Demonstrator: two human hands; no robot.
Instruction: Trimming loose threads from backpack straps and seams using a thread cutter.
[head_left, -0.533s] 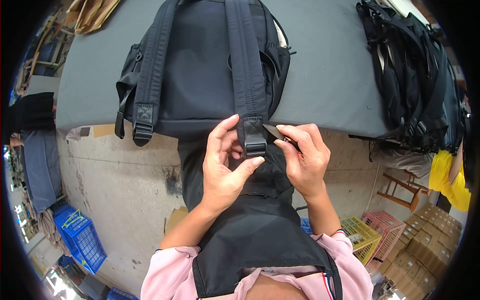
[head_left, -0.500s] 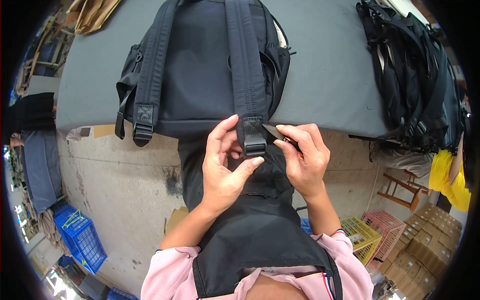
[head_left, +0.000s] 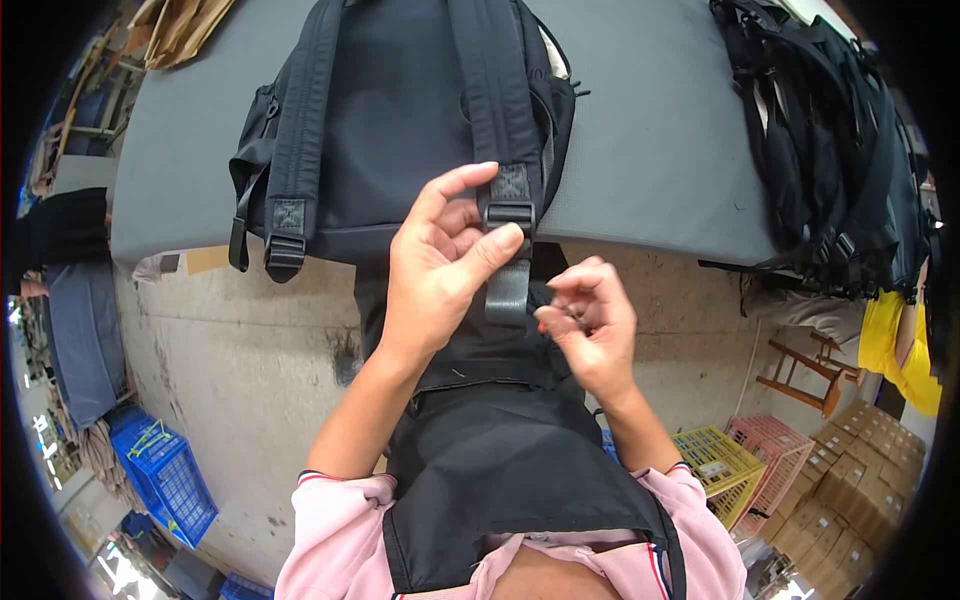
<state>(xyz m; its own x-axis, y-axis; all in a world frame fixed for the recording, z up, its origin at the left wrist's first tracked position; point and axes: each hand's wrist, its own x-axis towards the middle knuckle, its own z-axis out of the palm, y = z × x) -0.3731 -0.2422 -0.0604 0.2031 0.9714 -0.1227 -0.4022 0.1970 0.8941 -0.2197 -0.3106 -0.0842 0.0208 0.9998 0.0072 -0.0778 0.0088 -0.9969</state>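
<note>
A black backpack (head_left: 390, 140) lies on the table with its shoulder straps up. My left hand (head_left: 435, 265) grips the lower end of the right shoulder strap (head_left: 497, 100), thumb pressed by the black buckle (head_left: 510, 214) and index finger along the stitched patch. Below the buckle a flat webbing end (head_left: 507, 292) hangs over the table edge. Just right of that webbing, my right hand (head_left: 600, 325) is closed on small thread snips (head_left: 548, 318), dark with a bit of red, partly hidden and blurred. The left strap's buckle (head_left: 286, 250) lies untouched.
The grey-covered table (head_left: 650, 150) ends just in front of me. More black bags (head_left: 820, 150) are heaped at its right, brown paper (head_left: 185, 30) at far left. On the floor stand a blue crate (head_left: 165, 470), a yellow crate (head_left: 715, 465), a wooden stool (head_left: 800, 380) and cartons (head_left: 850, 460).
My left hand has moved up with the strap end, raising its buckle and showing the webbing below. The right hand with the snips has dropped away from the stitched patch.
</note>
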